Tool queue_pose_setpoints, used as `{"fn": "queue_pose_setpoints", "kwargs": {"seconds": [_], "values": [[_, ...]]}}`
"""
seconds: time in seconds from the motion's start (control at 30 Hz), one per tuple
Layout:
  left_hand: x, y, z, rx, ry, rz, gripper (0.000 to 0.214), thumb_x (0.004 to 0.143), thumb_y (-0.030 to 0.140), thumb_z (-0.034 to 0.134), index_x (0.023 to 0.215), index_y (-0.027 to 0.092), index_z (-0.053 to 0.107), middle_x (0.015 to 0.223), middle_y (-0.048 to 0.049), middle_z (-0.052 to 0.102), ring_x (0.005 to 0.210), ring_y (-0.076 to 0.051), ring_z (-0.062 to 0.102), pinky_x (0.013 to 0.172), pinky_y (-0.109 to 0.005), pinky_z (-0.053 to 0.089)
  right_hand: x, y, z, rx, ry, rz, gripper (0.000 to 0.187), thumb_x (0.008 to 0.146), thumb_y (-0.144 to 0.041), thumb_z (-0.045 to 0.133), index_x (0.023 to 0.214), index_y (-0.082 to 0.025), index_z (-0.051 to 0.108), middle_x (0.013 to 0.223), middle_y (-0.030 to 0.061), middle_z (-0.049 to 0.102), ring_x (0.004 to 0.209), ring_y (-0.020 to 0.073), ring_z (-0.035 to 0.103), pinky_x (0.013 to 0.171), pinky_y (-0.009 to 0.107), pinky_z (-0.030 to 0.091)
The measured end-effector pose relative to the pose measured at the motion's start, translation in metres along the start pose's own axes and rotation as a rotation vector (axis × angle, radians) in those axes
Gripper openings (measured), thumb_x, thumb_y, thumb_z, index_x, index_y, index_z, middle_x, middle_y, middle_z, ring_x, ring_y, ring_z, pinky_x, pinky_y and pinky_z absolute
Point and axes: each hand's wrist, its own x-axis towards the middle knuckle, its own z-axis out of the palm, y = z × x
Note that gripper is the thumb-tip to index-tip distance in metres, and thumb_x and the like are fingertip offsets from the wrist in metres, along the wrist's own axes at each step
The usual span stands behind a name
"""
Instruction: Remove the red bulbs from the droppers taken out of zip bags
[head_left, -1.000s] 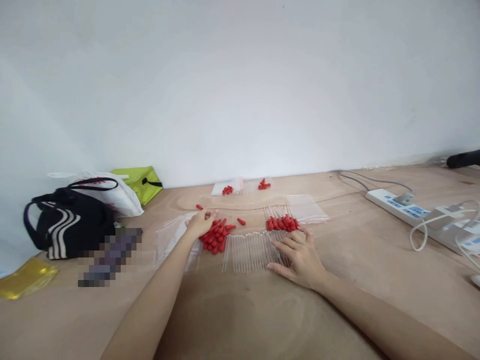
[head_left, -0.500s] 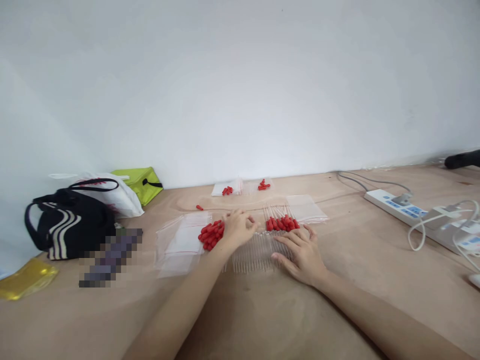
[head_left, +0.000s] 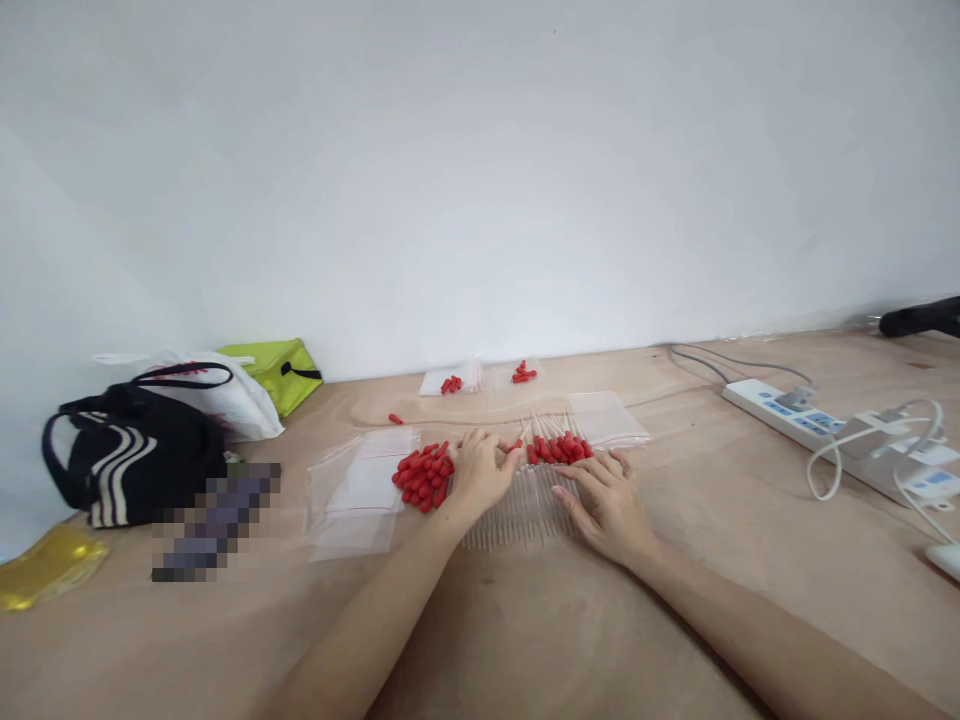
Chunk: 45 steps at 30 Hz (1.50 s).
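Note:
My left hand (head_left: 484, 468) is closed, its thumb and fingertips pinching a red rubber dropper bulb (head_left: 515, 445) at the left end of a row of red bulbs (head_left: 559, 449) with thin clear tubes sticking out behind them. Nearer me lies a row of clear glass dropper tubes (head_left: 510, 515), partly under my left hand. My right hand (head_left: 607, 505) rests at the right end of these tubes, thumb and fingers apart, fingertips close to the capped row. A heap of loose red bulbs (head_left: 422, 477) lies left of my left hand.
Clear zip bags (head_left: 360, 490) lie left of the heap, with more bags (head_left: 611, 415) at back right. Small red bulb groups (head_left: 451, 385) sit by the wall. A power strip (head_left: 817, 430) with cables is right; a black bag (head_left: 150, 455) and green bag (head_left: 289, 375) are left.
My left hand has moved slightly right and now pinches a red bulb beside the capped row. The right hand stays nearly in place. The view has shifted slightly.

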Motion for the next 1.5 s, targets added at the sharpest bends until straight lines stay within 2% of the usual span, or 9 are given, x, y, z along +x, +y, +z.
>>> {"fn": "queue_pose_setpoints", "kwargs": {"seconds": [0.1, 0.2, 0.33, 0.5, 0.67, 0.8, 1.03, 1.3, 1.5], "values": [[-0.029, -0.021, -0.016, -0.066, 0.081, 0.114, 0.012, 0.077, 0.032, 0.055, 0.078, 0.022, 0.061, 0.085, -0.0019, 0.060, 0.089, -0.020, 0.052, 0.082, -0.041, 0.029, -0.002, 0.002, 0.002, -0.020, -0.004, -0.067, 0.032, 0.083, -0.036, 0.046, 0.109, -0.019, 0.055, 0.101, 0.0084, 0.059, 0.097, 0.0194, 0.051, 0.088, 0.038, 0.030], [-0.059, -0.040, -0.027, -0.092, 0.116, 0.271, 0.012, 0.077, 0.032, 0.056, 0.079, 0.022, 0.061, 0.082, -0.0023, 0.059, 0.085, -0.019, 0.052, 0.077, -0.037, 0.032, -0.003, -0.002, 0.000, -0.083, -0.005, -0.159, 0.050, 0.080, -0.041, 0.049, 0.123, -0.017, 0.044, 0.121, 0.0137, 0.047, 0.112, 0.0240, 0.043, 0.093, 0.043, 0.027], [-0.081, -0.050, -0.030, -0.104, 0.140, 0.411, 0.015, 0.080, 0.032, 0.051, 0.078, 0.022, 0.062, 0.077, -0.0022, 0.060, 0.078, -0.018, 0.052, 0.075, -0.035, 0.033, -0.003, -0.010, -0.004, -0.093, -0.062, -0.287, 0.048, 0.079, -0.043, 0.052, 0.122, -0.024, 0.045, 0.122, 0.0084, 0.050, 0.114, 0.0241, 0.042, 0.099, 0.049, 0.017], [-0.080, -0.045, -0.028, -0.161, 0.154, 0.489, 0.010, 0.080, 0.028, 0.053, 0.077, 0.023, 0.062, 0.074, -0.0005, 0.060, 0.075, -0.016, 0.052, 0.075, -0.035, 0.033, -0.005, -0.013, 0.002, 0.055, -0.019, -0.333, 0.031, 0.078, -0.037, 0.057, 0.109, -0.029, 0.055, 0.089, -0.0026, 0.067, 0.103, 0.0190, 0.050, 0.101, 0.049, 0.010], [-0.077, -0.044, -0.027, -0.148, 0.129, 0.502, 0.012, 0.080, 0.030, 0.052, 0.082, 0.023, 0.062, 0.082, -0.0016, 0.063, 0.084, -0.017, 0.053, 0.080, -0.036, 0.033, -0.009, -0.015, 0.006, 0.138, 0.010, -0.341, 0.017, 0.081, -0.025, 0.053, 0.095, -0.027, 0.061, 0.061, -0.0047, 0.064, 0.088, 0.0156, 0.056, 0.099, 0.048, 0.013], [-0.079, -0.042, -0.022, -0.109, 0.069, 0.530, 0.022, 0.079, 0.038, 0.052, 0.097, 0.028, 0.061, 0.098, -0.0017, 0.064, 0.101, -0.020, 0.051, 0.093, -0.041, 0.026, -0.010, -0.022, 0.002, 0.151, -0.010, -0.339, 0.013, 0.082, -0.024, 0.050, 0.087, -0.026, 0.062, 0.060, -0.0042, 0.063, 0.084, 0.0148, 0.056, 0.098, 0.047, 0.015], [-0.087, -0.040, -0.017, -0.140, 0.092, 0.567, 0.021, 0.084, 0.031, 0.046, 0.073, 0.027, 0.064, 0.071, 0.0020, 0.068, 0.085, -0.016, 0.059, 0.098, -0.043, 0.020, -0.010, -0.026, -0.004, 0.121, -0.038, -0.386, 0.015, 0.083, -0.023, 0.046, 0.079, -0.025, 0.061, 0.051, -0.0069, 0.058, 0.076, 0.0117, 0.056, 0.098, 0.045, 0.014], [-0.091, -0.033, -0.033, -0.187, 0.039, 0.611, 0.019, 0.083, 0.021, 0.046, 0.071, 0.024, 0.061, 0.068, 0.0033, 0.067, 0.079, -0.013, 0.058, 0.097, -0.041, 0.023, -0.012, -0.026, -0.005, 0.094, -0.011, -0.446, 0.016, 0.084, -0.022, 0.045, 0.077, -0.023, 0.059, 0.046, -0.0074, 0.052, 0.070, 0.0105, 0.054, 0.097, 0.044, 0.014], [-0.092, -0.036, -0.034, -0.160, 0.025, 0.614, 0.018, 0.082, 0.019, 0.045, 0.070, 0.023, 0.059, 0.068, 0.0033, 0.066, 0.076, -0.013, 0.059, 0.093, -0.039, 0.028, -0.014, -0.025, -0.007, 0.095, -0.017, -0.441, 0.017, 0.084, -0.023, 0.044, 0.077, -0.023, 0.060, 0.047, -0.0070, 0.053, 0.071, 0.0108, 0.055, 0.097, 0.044, 0.014]]}}
